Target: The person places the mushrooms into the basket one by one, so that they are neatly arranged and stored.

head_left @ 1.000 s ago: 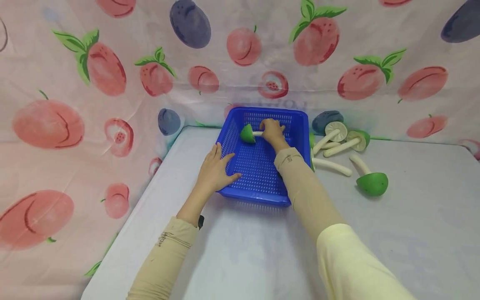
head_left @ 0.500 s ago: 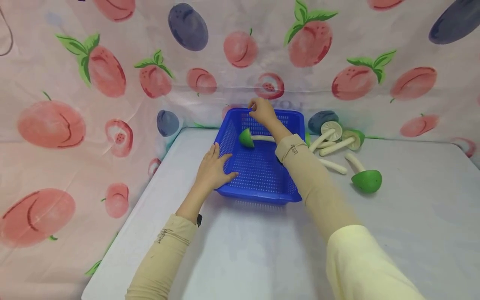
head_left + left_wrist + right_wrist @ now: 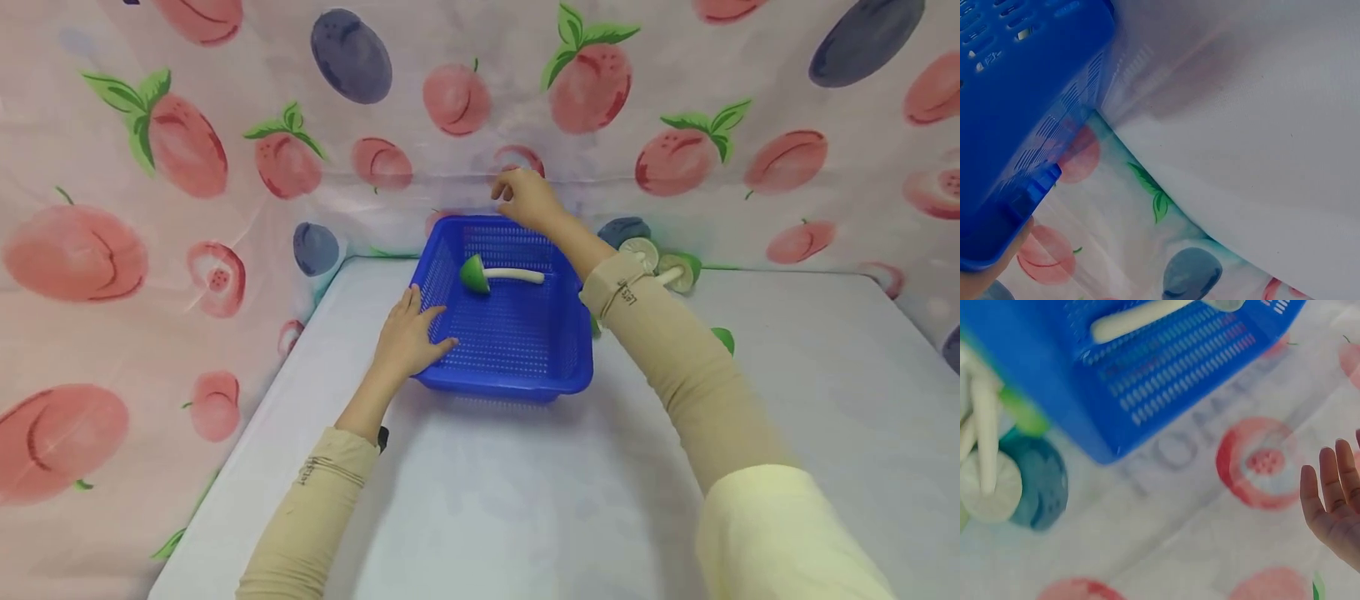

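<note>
Head view: a green-capped mushroom (image 3: pixel 504 273) lies on its side in the blue basket (image 3: pixel 502 386), toward 12 o'clock of its floor. Its long axis runs nearly level, green cap (image 3: pixel 474 275) at 9 o'clock, white stem (image 3: pixel 527 274) pointing to 3 o'clock. In the right wrist view the same stem slants up toward 2 o'clock.

The left hand (image 3: pixel 408 335) touches the basket's rim at 9 o'clock, thumb and forefinger spread wide; the left wrist view catches a finger against the rim from outside. The right hand (image 3: pixel 531 202) hangs beyond the basket's 12 o'clock rim, apart from the mushroom, its fingers loosely bent; the right wrist view shows them a little spread and holding nothing.

More mushrooms (image 3: pixel 677 272) lie on the pale surface (image 3: pixel 480 500) at the basket's 2 o'clock, partly hidden by the right sleeve (image 3: pixel 690 375). Fruit-printed fabric (image 3: pixel 232 50) rises behind, at 12 o'clock.
</note>
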### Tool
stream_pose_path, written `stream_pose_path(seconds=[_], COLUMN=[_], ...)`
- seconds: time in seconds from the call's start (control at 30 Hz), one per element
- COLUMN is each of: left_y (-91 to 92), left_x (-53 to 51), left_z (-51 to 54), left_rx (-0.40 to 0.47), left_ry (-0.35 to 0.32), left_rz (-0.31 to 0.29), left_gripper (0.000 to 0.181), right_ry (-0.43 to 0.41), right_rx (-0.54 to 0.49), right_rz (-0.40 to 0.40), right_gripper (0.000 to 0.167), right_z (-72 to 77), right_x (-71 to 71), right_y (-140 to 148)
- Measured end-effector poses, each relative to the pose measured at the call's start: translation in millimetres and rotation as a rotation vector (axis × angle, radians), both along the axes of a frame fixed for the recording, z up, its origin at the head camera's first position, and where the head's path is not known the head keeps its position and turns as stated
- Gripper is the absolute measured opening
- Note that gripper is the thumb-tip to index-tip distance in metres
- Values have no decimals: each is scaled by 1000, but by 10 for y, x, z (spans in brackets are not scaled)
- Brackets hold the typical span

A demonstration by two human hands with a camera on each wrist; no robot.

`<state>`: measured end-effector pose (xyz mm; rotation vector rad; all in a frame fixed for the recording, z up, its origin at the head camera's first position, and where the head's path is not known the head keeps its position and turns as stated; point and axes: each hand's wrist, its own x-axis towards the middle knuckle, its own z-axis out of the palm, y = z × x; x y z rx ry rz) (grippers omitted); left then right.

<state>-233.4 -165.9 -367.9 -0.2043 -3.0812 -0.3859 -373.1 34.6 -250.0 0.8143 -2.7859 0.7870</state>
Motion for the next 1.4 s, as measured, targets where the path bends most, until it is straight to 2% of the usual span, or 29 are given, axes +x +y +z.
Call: stream_pose_path(seconds=[0.2,0.4,0.57,0.7,0.83,0.97,1.07,1.4], left_y=[-9,11,1,2,1,0,14,7], left_x=[-3,21,40,51,45,39,45,35], left_z=[37,33,29,45,46,47,32,23], left_rx=[-1,9,11,2,-3,4,17,31], left_ry=[1,15,18,29,35,32,38,34], left_rz=[-3,-13,-9,-15,-24,-25,-23,-25], left_gripper=[65,65,64,64,64,64,63,62], right_ry=[41,29,13,13,4,-32,-53,-42], right_rx=[20,61,135,184,182,163,142,39], right_rz=[16,32,32,15,-3,-38,-93,-235], right_gripper=[22,23,25,24,24,26,28,28], right_z=[117,211,218,144,25,-61,-121,-386], right_x=[116,323,472,558,629,728,830,1025], right_y=[220,487,694,922,1208,1510,1726,2190])
